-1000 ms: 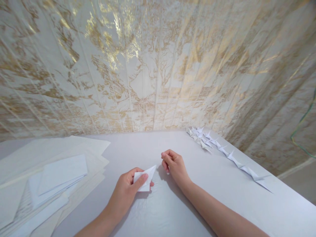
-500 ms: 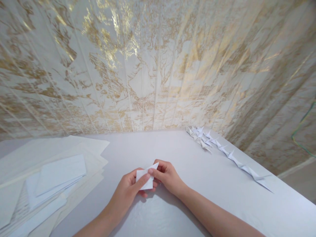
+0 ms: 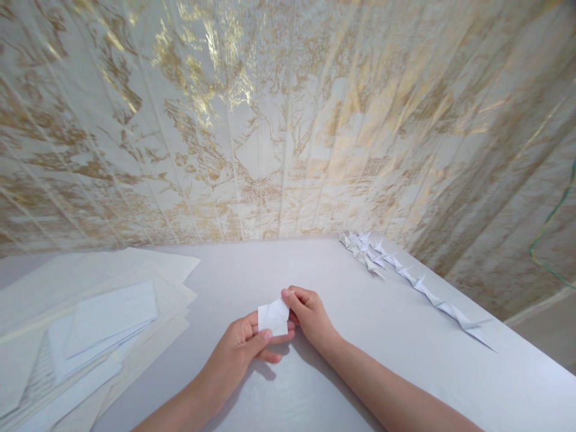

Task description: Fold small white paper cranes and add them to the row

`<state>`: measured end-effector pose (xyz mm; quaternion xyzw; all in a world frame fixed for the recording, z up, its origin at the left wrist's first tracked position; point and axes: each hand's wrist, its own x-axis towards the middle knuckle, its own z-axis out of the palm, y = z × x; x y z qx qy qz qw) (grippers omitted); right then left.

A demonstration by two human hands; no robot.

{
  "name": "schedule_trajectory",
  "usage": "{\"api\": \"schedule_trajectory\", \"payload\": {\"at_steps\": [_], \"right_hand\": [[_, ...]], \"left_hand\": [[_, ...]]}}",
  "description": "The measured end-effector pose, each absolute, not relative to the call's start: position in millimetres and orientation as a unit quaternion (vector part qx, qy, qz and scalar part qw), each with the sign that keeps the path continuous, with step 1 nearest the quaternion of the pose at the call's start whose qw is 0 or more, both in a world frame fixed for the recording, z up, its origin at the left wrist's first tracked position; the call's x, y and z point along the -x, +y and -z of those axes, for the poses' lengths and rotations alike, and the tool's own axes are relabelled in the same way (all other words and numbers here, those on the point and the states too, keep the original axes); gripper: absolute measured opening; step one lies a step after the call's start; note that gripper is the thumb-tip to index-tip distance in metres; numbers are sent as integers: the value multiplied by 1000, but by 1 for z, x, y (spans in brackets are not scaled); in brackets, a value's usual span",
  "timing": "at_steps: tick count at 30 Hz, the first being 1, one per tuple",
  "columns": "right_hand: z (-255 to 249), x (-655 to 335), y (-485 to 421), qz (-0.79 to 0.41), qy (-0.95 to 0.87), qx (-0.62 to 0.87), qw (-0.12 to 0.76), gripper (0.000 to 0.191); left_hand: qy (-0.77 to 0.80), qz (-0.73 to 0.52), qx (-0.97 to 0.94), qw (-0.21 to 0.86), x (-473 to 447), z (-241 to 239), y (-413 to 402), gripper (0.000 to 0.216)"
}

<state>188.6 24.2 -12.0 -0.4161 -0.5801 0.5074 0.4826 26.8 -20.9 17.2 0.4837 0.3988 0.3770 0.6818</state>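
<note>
A small folded piece of white paper (image 3: 273,318) is held up between both hands over the white table. My left hand (image 3: 245,342) grips its lower left part, thumb on the front face and fingers behind. At the upper right corner, my right hand (image 3: 308,312) pinches the paper between thumb and fingers. Faint creases cross the paper's face. Its back side is hidden by the fingers.
Loose sheets and folded papers (image 3: 112,318) lie in a pile on the left of the table (image 3: 279,258). Several folded white paper figures (image 3: 423,285) line the right edge. A gold-patterned curtain (image 3: 256,150) hangs behind, and a green cord (image 3: 551,219) hangs at far right.
The pointed flap at the paper's upper right no longer shows. My right thumb has moved from the middle of the paper to its corner, and the left thumb has slid lower.
</note>
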Motion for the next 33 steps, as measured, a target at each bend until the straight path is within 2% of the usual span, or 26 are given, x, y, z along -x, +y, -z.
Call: {"api": "schedule_trajectory", "payload": {"at_steps": [5,10,15,18,25,33], "right_hand": [[10,-192,25,-489,-590,422,484,49],[5,-193,23,-461,-601,433,489,48],[2,-188,15,-460,-626,428,462,49],[1,-186,11,-455,-645,415,452,53],[-5,-192,11,-590,-617,297,428,49],[-1,-191,13,-633,-594,260,424,47]], "left_hand": [[372,-367,-470,711,-24,-12,-20,44],[345,-381,-465,721,-25,-9,-19,55],[412,-407,-454,677,-29,-10,-23,37],[457,-417,-452,643,-32,-9,-25,40],[453,-437,-467,621,-28,-8,-22,40],[428,-453,-457,635,-25,-9,-21,35]]}}
